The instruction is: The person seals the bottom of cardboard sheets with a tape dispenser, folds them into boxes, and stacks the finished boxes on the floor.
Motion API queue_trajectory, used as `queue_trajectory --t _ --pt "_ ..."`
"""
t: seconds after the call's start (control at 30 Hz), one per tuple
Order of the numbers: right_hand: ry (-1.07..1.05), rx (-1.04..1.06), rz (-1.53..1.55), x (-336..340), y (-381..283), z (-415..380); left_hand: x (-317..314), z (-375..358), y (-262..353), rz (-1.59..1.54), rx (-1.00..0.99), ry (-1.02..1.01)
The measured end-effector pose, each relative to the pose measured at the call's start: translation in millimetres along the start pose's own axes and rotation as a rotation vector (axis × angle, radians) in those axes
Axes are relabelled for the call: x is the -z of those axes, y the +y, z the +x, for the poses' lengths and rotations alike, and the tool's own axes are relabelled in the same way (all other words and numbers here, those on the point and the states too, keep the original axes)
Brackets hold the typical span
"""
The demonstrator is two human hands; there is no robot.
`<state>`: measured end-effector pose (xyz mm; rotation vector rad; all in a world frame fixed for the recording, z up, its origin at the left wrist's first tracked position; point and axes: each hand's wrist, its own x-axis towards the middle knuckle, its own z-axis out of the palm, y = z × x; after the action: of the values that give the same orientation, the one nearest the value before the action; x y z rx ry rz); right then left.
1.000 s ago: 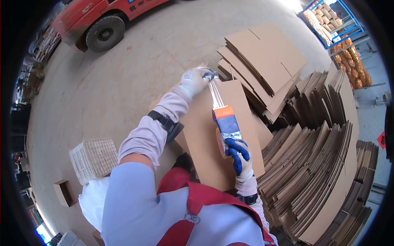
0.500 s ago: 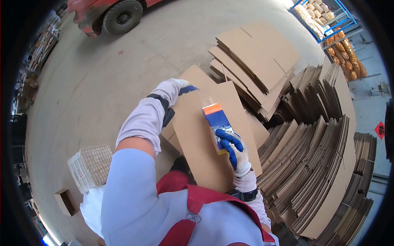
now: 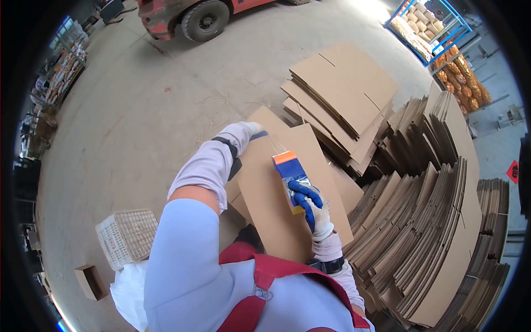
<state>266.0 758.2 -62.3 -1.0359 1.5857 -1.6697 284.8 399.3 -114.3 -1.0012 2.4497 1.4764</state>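
A closed brown cardboard box (image 3: 271,207) lies in front of me, its long side running away from my body. My right hand (image 3: 315,211), in a white and blue glove, is wrapped round a blue and orange tape dispenser (image 3: 290,170) over the box top. A clear strip of tape (image 3: 278,148) stretches from its orange end toward the far edge. At that edge's left corner my left hand (image 3: 256,130), gloved too, grips the box; most of its fingers are hidden.
Flat cardboard sheets (image 3: 343,88) are stacked beyond the box, and bundles of folded cartons (image 3: 412,227) crowd the right side. At lower left are a white plastic basket (image 3: 130,235) and a small open carton (image 3: 91,282). A red vehicle (image 3: 182,14) stands on the floor at the back.
The view has shifted a little, so the surroundings sit lower and the vehicle farther right. Both hands and the tape dispenser keep nearly the same places over the box.
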Motion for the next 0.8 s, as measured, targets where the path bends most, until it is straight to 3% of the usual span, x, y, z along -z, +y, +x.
queue_trajectory --t 0.43,0.53,0.6,0.63,0.7,0.77,0.8 --pt "0.01 0.006 -0.075 -10.4 -16.9 12.7 12.6 9.1 -2.1 0.121 -0.036 0.048" --pt "0.053 -0.11 0.062 -13.2 -10.5 9.6 2.6 33.4 -41.8 0.384 0.03 0.112" --pt "0.003 0.1 -0.063 -6.5 2.6 7.9 -0.6 52.1 -78.3 0.568 0.088 0.117" --pt "0.005 -0.041 -0.04 -16.7 -9.8 3.1 -1.8 57.6 -94.9 0.639 0.105 0.112" --pt "0.02 -0.026 -0.089 -16.9 -3.9 -2.8 7.9 67.0 -97.4 0.735 0.109 0.131" --pt "0.046 -0.014 -0.049 -20.8 -19.5 2.8 29.1 68.2 -76.2 0.63 0.093 0.246" --pt "0.046 -0.12 0.031 -18.0 -20.9 1.8 39.7 38.4 -46.9 0.443 0.074 0.3"
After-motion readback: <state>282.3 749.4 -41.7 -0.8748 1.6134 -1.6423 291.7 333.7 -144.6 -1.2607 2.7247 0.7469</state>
